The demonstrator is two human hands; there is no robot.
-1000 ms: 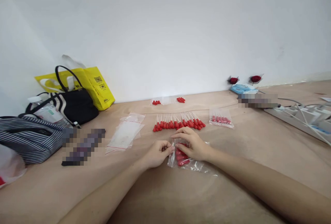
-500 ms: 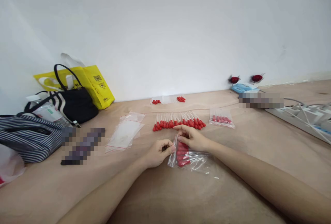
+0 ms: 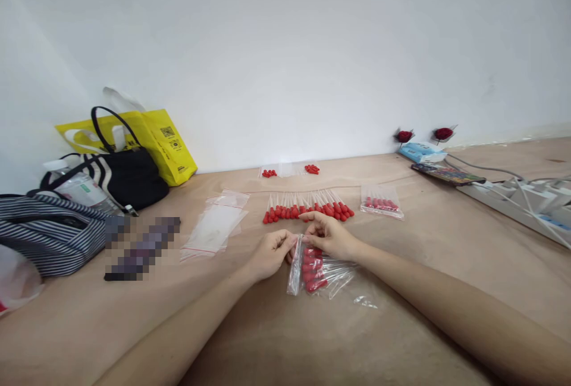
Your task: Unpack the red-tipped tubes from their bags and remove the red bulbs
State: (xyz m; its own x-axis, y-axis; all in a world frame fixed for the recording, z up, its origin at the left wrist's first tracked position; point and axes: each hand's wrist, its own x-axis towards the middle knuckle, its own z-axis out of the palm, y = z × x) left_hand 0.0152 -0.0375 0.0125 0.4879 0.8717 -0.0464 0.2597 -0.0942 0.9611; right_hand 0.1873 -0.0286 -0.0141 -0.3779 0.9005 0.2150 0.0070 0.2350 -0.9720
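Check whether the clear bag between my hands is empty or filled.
Not empty: through the plastic of the clear bag, several red-ended pieces show. The left hand and right hand pinch its edge.

Droppers (image 3: 331, 210) lie behind the held bag (image 3: 316, 270), between empty bags (image 3: 212, 228), left, and another bag (image 3: 381, 203), right.
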